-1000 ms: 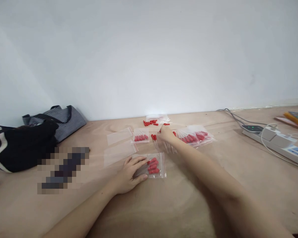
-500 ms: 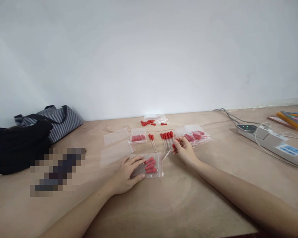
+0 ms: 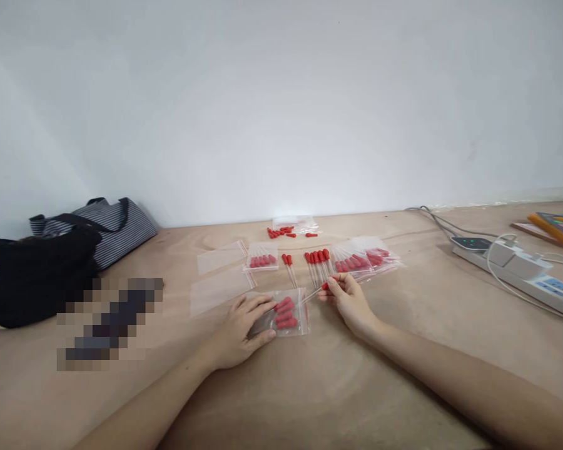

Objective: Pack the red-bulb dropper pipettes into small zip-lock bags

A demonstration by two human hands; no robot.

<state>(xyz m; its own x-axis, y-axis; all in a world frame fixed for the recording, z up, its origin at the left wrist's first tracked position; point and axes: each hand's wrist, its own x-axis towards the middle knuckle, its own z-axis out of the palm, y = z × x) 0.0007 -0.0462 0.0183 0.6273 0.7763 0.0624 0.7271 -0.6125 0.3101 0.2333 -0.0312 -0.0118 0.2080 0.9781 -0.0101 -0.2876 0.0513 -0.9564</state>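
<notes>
Well, from where I stand, the person's right hand point(image 3: 351, 305) has a dropper point(image 3: 325, 286) pinched by its red bulb, thumb against fingers, with the thin clear stem slanting down to the left. The stem reaches the zip end of the near bag point(image 3: 288, 310); whether the tip is inside or only against it, I can't tell. That bag lies flat on the table point(image 3: 309, 390) with several red bulbs showing through it. The left hand point(image 3: 246, 331) rests on its other end, palm down, fingers spread and thumb apart, holding it down rather than gripping it.

Just beyond the bag, two droppers point(image 3: 287, 259) lie side by side, bulbs toward the wall point(image 3: 281, 112). Right of them sits a row of five more point(image 3: 318, 256), close to the right hand. A filled bag point(image 3: 263, 256) lies left of the pair, next to two flat bags point(image 3: 220, 257). More filled bags point(image 3: 361, 261) overlap to the right of the row. Near the wall, loose red pieces point(image 3: 279, 232) are scattered by another bag point(image 3: 294, 222).

Off to the right stands a power strip point(image 3: 516, 270); far left, a striped bag point(image 3: 119, 228) sits behind a black one point(image 3: 32, 281).
</notes>
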